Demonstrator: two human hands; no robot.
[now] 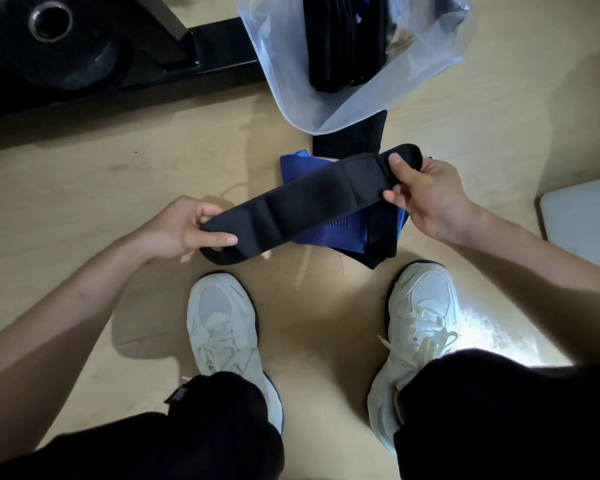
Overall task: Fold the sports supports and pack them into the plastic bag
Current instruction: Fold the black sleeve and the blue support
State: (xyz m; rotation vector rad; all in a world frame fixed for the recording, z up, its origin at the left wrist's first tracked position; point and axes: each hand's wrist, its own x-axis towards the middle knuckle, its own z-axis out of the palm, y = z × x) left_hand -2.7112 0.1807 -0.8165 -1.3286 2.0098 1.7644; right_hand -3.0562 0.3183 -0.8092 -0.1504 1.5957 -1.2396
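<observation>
Pinching the lower-left end of a long black support (309, 202) with the left hand (184, 230), thumb pressed flat on top and fingers (203, 211) curled round the far edge. Gripping the upper-right end with the right hand (426, 195), thumb tip on the rounded end, other fingers curled underneath and mostly hidden. Stretched out straight between the two grips, slanting up from the left fingers to the right. Directly beneath that span, just below the right fingers: a blue support (347, 233) lying over a darker piece on the wooden floor (118, 185). Just beyond the right fingertips, a further black support (350, 136) flat on the floor, far end under the mouth of the plastic bag (291, 81). Inside the bag, well past both hands, a stack of folded dark supports (343, 46). Nearer than the fingers, two white shoes (222, 327). Well off to the left of the left fingers, a black weight plate (49, 39).
</observation>
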